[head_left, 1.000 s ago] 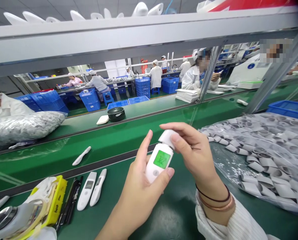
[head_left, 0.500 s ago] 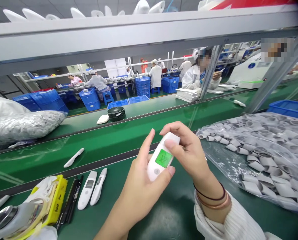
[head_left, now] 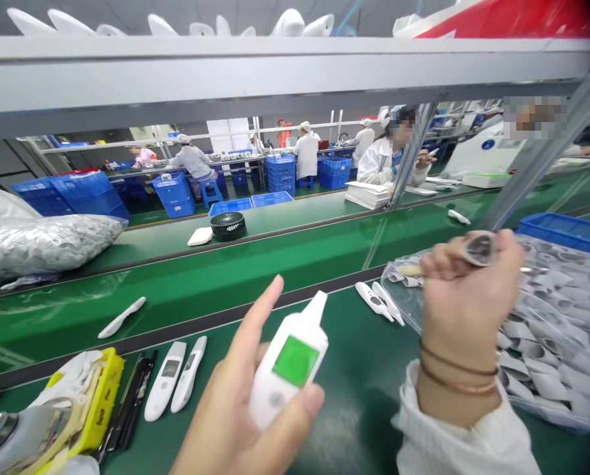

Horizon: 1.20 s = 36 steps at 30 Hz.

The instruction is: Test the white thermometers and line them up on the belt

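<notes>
My left hand (head_left: pixel 255 396) is wrapped round a white handheld thermometer (head_left: pixel 270 389), its screen lit green and its narrow probe tip bare and pointing up. My right hand (head_left: pixel 466 284) is raised to the right with closed fingers. Between its thumb and fingers sits a hollow grey cap (head_left: pixel 480 249), open end facing me. A thin stick with a tan end (head_left: pixel 412 270) also pokes out from that hand, its kind unclear. Below and behind the hand spreads a clear plastic bag of grey caps (head_left: pixel 537 369). Two small white thermometers (head_left: pixel 374 301) lie beyond the left hand.
Two more thermometers (head_left: pixel 166 382) lie at left beside black pens (head_left: pixel 134 402) and a yellow bin (head_left: pixel 104 396). On the green belt (head_left: pixel 275 257) rests a white piece (head_left: pixel 121 318). A metal shelf (head_left: pixel 226 72) spans overhead. Co-workers sit across the line.
My right hand has left the thermometer and moved right with the grey cap, baring the probe tip. My left hand has shifted slightly left and down with the thermometer.
</notes>
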Available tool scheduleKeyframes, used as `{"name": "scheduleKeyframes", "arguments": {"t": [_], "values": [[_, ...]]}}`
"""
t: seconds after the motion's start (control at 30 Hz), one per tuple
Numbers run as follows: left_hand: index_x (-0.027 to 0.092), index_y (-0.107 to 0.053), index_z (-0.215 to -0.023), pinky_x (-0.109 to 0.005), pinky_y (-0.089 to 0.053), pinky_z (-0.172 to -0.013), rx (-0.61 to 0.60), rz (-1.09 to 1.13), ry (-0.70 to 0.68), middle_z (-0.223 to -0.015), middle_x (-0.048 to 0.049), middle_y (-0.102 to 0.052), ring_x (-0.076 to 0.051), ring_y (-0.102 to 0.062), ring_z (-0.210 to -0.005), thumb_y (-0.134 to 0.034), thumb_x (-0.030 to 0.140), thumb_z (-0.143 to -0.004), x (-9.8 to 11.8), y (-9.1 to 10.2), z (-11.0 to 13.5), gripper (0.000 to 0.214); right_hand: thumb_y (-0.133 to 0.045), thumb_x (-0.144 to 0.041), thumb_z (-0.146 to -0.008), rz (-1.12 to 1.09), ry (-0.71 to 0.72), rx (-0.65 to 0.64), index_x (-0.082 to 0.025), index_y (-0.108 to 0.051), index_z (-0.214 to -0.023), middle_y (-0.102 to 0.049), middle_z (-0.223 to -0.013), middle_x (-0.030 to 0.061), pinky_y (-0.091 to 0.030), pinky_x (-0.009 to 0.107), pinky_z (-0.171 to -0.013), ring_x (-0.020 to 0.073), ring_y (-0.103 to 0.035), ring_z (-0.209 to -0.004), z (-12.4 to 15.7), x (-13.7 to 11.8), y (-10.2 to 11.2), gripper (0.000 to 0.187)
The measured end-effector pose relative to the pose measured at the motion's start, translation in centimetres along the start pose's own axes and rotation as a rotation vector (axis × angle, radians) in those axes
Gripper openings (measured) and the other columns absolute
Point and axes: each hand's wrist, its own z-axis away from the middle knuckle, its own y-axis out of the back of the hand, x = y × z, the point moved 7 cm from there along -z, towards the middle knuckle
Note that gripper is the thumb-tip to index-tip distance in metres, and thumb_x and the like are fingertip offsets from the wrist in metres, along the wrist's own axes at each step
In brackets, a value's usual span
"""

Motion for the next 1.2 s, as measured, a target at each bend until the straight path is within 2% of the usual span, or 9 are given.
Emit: {"name": "scheduleKeyframes", "arguments": {"t": [0.07,0.17,0.3,0.47,0.53,0.73,0.93,1.1,1.2], "values": [[0.042,-0.036,-0.157,-0.022,-0.038,-0.045,0.049,-0.005,-0.01,-0.073,0.0008,-0.066,-0.011,-0.042,-0.048,-0.077,0.041,-0.084,-0.2,0.3,-0.4,0.084,-0.06,-0.058,-0.085,-0.207,-0.13,-0.064,-0.025,-0.043,-0.071,-0.029,-0.054,-0.008,-0.022,0.024,-0.043,0.0078,-0.023,-0.043,0.0,1.4,-1.7,0.04],[0.043,-0.035,-0.157,-0.022,-0.042,-0.047,0.044,-0.012,0.023,-0.082,0.0002,-0.07,-0.011,-0.047,-0.052,-0.078,0.038,-0.083,-0.9,-0.4,-1.4,0.086,-0.065,-0.043,-0.084,-0.411,-0.299,-0.281,-0.022,-0.058,-0.085,-0.04,-0.055,-0.0066,-0.022,0.021,-0.042,0.0073,-0.03,-0.043,2.3,2.7,-5.9,0.022],[0.039,-0.037,-0.157,-0.022,-0.043,-0.048,0.108,-0.04,0.07,-0.073,0.0033,-0.065,-0.012,-0.048,-0.052,-0.079,0.034,-0.081,-1.0,-0.6,-1.7,0.087,-0.062,-0.04,-0.093,-0.324,-0.173,-0.41,-0.022,-0.063,-0.092,-0.048,-0.063,-0.0039,-0.027,0.021,-0.044,0.0088,-0.038,-0.051,4.4,1.6,-7.5,0.018],[0.038,-0.033,-0.158,-0.021,-0.044,-0.047,0.093,-0.065,0.125,-0.082,0.0023,-0.067,-0.012,-0.05,-0.056,-0.074,0.033,-0.083,-0.6,-0.9,-1.6,0.085,-0.059,-0.033,-0.098,-0.221,0.053,-0.709,-0.02,-0.067,-0.09,-0.057,-0.076,-0.0018,-0.035,0.022,-0.05,0.008,-0.046,-0.057,5.6,-0.1,-8.5,0.017],[0.037,-0.034,-0.158,-0.022,-0.044,-0.047,0.102,-0.057,0.127,-0.082,0.0018,-0.067,-0.012,-0.051,-0.056,-0.074,0.034,-0.082,-0.5,-0.8,-1.6,0.087,-0.057,-0.032,-0.099,-0.228,0.067,-0.705,-0.021,-0.067,-0.09,-0.058,-0.078,-0.0023,-0.034,0.022,-0.051,0.0073,-0.045,-0.058,5.5,0.2,-8.5,0.017],[0.037,-0.038,-0.156,-0.023,-0.043,-0.047,0.128,-0.063,0.095,-0.069,0.0047,-0.059,-0.012,-0.048,-0.051,-0.076,0.033,-0.079,-0.5,-0.9,-1.6,0.086,-0.055,-0.035,-0.102,-0.35,0.034,-0.498,-0.024,-0.068,-0.096,-0.05,-0.07,-0.005,-0.032,0.022,-0.052,0.0073,-0.039,-0.056,4.8,1.1,-7.4,0.018],[0.04,-0.039,-0.156,-0.019,-0.037,-0.044,0.032,-0.003,0.093,-0.07,0.0041,-0.06,-0.009,-0.042,-0.051,-0.072,0.034,-0.084,-0.9,-1.4,-1.9,0.079,-0.056,-0.027,-0.099,-0.313,0.067,-0.716,-0.02,-0.065,-0.087,-0.054,-0.073,-0.0047,-0.035,0.022,-0.053,0.0064,-0.041,-0.056,6.0,0.1,-8.8,0.016],[0.04,-0.027,-0.16,-0.02,-0.044,-0.048,-0.07,-0.003,0.066,-0.083,0.0012,-0.065,-0.011,-0.048,-0.056,-0.072,0.036,-0.088,-1.1,-0.9,-2.0,0.085,-0.057,-0.027,-0.099,-0.355,0.074,-0.683,-0.02,-0.064,-0.087,-0.052,-0.073,-0.0049,-0.036,0.021,-0.055,0.0064,-0.042,-0.058,6.0,0.3,-9.0,0.016],[0.043,-0.014,-0.162,-0.023,-0.048,-0.06,-0.241,0.068,0.08,-0.094,-0.0008,-0.068,-0.013,-0.056,-0.067,-0.064,0.039,-0.094,-1.3,-1.2,-1.8,0.085,-0.058,-0.028,-0.098,-0.372,0.033,-0.702,-0.02,-0.067,-0.09,-0.056,-0.078,-0.0038,-0.037,0.02,-0.055,0.0062,-0.044,-0.06,5.6,0.7,-8.9,0.015]]}}
